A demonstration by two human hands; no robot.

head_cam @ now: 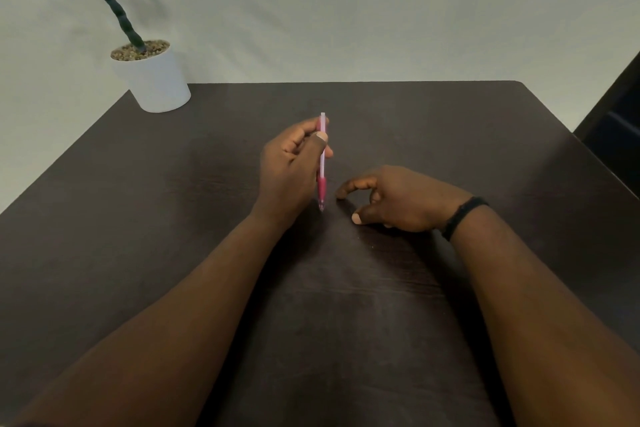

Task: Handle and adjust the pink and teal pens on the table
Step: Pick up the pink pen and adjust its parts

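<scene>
Left hand (pixel 289 172): fingers closed round the pink pen (pixel 322 163), frame centre; long axis near vertical, tip down, toward the table (pixel 138 184)
Right hand (pixel 391 198): loosely curled, holding nothing; just right of the tip
Teal pen: not visible

**Lighting and image quality, head view**

Light is soft, diffuse and moderate; no single source is evident. The pale wall (pixel 346 10) reads evenly lit with a greenish-grey cast. The dark table (pixel 138 218) absorbs most light and shows only a faint, broad sheen along the grain near the bottom centre. Shadows are weak: a blurred plant shadow on the wall, soft dark patches under both hands. No hard glare. Wide-angle distortion tilts the white pot (pixel 152 80) and splays the table edges. Overall sharpness is modest; fine detail looks slightly smeared.
</scene>
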